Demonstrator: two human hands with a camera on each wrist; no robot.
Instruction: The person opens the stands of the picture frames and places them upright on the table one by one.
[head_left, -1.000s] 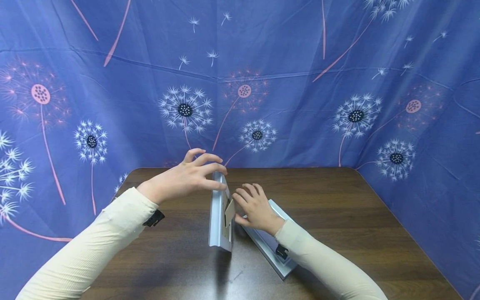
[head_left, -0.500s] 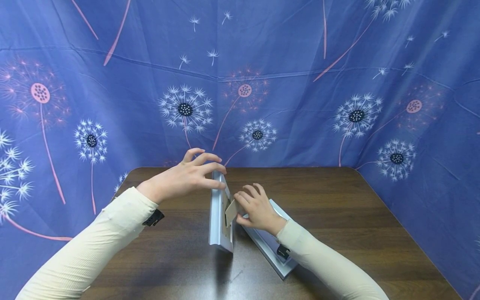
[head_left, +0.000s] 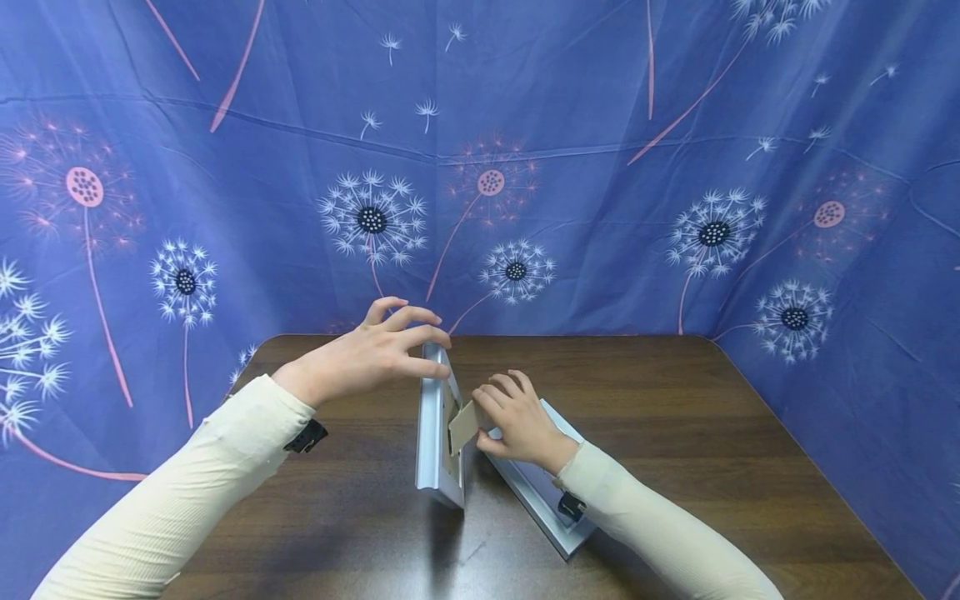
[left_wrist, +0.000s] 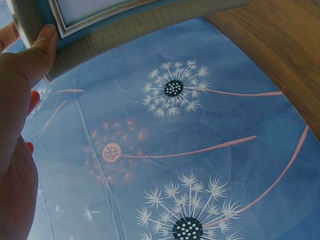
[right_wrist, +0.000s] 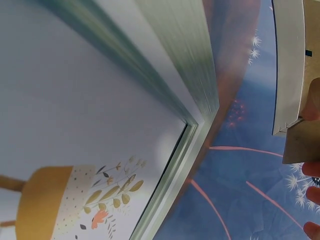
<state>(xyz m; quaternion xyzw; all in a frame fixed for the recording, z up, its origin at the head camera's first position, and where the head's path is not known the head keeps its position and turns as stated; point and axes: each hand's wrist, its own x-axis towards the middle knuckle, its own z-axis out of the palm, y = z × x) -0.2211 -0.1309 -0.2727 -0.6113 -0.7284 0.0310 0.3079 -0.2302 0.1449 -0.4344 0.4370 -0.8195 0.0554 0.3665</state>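
Observation:
A silver picture frame (head_left: 432,433) stands on edge near the middle of the table, its back turned to the right. My left hand (head_left: 375,350) grips it by the upper end. In the left wrist view, the thumb lies on the border of the frame (left_wrist: 95,52). My right hand (head_left: 517,421) pinches the tan stand flap (head_left: 463,427) on the frame's back, and the flap sticks out at an angle. The right wrist view has thumb and fingers on either side of this flap (right_wrist: 300,142).
A second silver frame (head_left: 536,508) lies face up under my right wrist. Its printed picture (right_wrist: 75,100) shows an ochre shape and leaves. The wooden table (head_left: 660,467) ends at a blue dandelion-print cloth (head_left: 600,208) behind and at the sides.
The stand flap has swung farther out from the frame's back, with my right hand moving slightly right. My left hand and the upright frame stay nearly still.

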